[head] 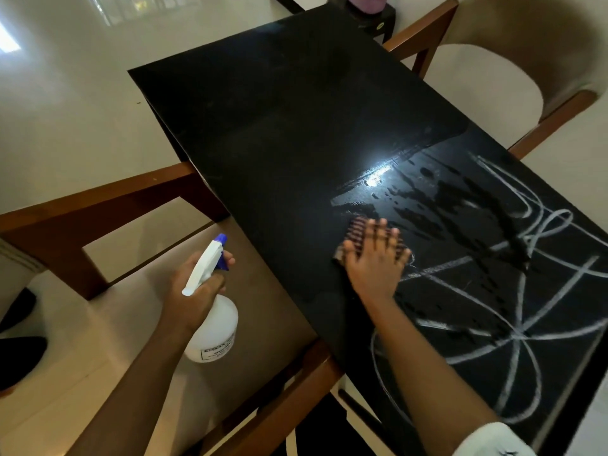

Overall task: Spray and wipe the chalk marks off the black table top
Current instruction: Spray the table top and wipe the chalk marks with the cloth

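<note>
Head view: the black table top [279,126] runs diagonally across the frame. White chalk marks [519,340], loops and crossing lines, cover its near right end. Wet streaks [444,205] glisten on the table top just beyond them. The right hand [375,264] lies flat on the table top at the left edge of the marks, fingers straight and spread, pressing a striped cloth [357,232] onto the surface. Off the table top's left edge, above a wooden chair [98,205], the left hand [197,291] has its fingers curled round the neck of a white spray bottle [214,330], whose blue nozzle points toward the table top. A cushioned chair [493,87] stands at its far right side.
</note>
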{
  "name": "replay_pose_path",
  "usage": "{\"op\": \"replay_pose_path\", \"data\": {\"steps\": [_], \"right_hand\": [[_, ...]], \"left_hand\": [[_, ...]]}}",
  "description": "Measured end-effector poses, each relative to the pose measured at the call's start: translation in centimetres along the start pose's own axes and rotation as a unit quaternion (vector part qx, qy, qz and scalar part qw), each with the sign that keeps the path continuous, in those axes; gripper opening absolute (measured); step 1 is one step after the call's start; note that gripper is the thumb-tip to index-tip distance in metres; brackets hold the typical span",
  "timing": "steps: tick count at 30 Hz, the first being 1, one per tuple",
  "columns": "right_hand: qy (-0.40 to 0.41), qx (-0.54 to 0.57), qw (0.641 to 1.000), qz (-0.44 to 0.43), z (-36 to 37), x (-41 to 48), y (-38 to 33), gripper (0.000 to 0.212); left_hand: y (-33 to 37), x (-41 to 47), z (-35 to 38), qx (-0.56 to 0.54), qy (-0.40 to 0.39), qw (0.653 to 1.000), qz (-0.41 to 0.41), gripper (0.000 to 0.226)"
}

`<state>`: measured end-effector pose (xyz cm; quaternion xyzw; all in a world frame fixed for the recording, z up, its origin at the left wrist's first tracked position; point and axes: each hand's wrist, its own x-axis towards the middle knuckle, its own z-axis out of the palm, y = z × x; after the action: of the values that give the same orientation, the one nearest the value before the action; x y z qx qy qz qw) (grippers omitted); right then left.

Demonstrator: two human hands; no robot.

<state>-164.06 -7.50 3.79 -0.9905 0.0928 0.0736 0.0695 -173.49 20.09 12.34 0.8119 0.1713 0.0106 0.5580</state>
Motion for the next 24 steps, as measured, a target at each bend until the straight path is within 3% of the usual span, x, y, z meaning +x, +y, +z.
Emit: {"op": "replay_pose_path", "data": {"steps": [2, 4, 9, 12, 15, 19, 24], "right_hand": [[-0.012, -0.003, 0.999, 0.043, -0.2, 0.3, 0.6, 0.074], [-0.011, 0.003, 0.999, 0.03, 0.0, 0.1, -2.0, 0.079], [-0.055, 0.014, 0.984, -0.17, 1.4, -1.9, -12.2, 0.08], [-0.063, 0.018, 0.975, -0.214, 1.5, -1.6, -13.4, 0.077], [-0.035, 0.023, 0.985, -0.165, 1.0, 0.6, -9.9, 0.074], [-0.008, 0.007, 0.999, -0.032, -0.3, 3.3, -3.2, 0.075], [-0.01, 0.006, 1.0, -0.024, 0.0, 1.9, -5.0, 0.074]], "left_hand": [[0.1, -0.2, 0.0, -0.004, 0.003, 1.0, 0.004, 0.04], [0.2, -0.3, 0.2, -0.005, 0.007, 1.0, 0.005, 0.039], [-0.1, 0.1, 0.4, 0.005, 0.018, 1.0, -0.014, 0.048], [0.0, 0.5, 0.7, 0.008, 0.035, 0.999, -0.024, 0.046], [0.5, 0.7, 1.0, 0.015, 0.065, 0.997, -0.039, 0.029], [0.7, 0.9, 0.6, 0.008, 0.06, 0.998, -0.022, 0.031], [0.3, 0.0, -0.1, 0.005, 0.063, 0.997, -0.036, 0.032]]}}
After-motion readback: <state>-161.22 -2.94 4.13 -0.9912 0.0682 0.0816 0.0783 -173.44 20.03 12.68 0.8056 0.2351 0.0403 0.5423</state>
